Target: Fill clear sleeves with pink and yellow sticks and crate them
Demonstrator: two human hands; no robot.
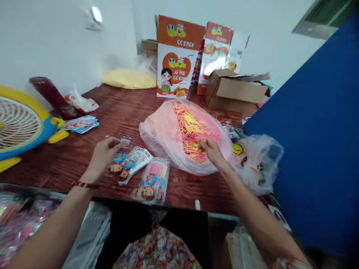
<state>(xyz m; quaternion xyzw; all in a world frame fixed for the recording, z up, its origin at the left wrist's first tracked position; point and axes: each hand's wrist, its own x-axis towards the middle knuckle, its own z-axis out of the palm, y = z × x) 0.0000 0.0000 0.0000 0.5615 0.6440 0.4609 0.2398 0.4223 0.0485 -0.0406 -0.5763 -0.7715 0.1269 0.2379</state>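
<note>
One packet (153, 182) seems filled, many sticks (192, 125) left: right hand (212, 150) among them, left hand (104, 154) at flat packets (138, 163), grips unclear!

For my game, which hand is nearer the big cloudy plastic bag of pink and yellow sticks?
Right. The right hand is at the sticks inside the bag; the left hand is off to the bag's left, by a small clear plastic packet.

Both arms (249, 201) extended | left hand (103, 156): fingers (112, 141) curled | right hand (212, 151): fingers bunched, grip unclear
</note>
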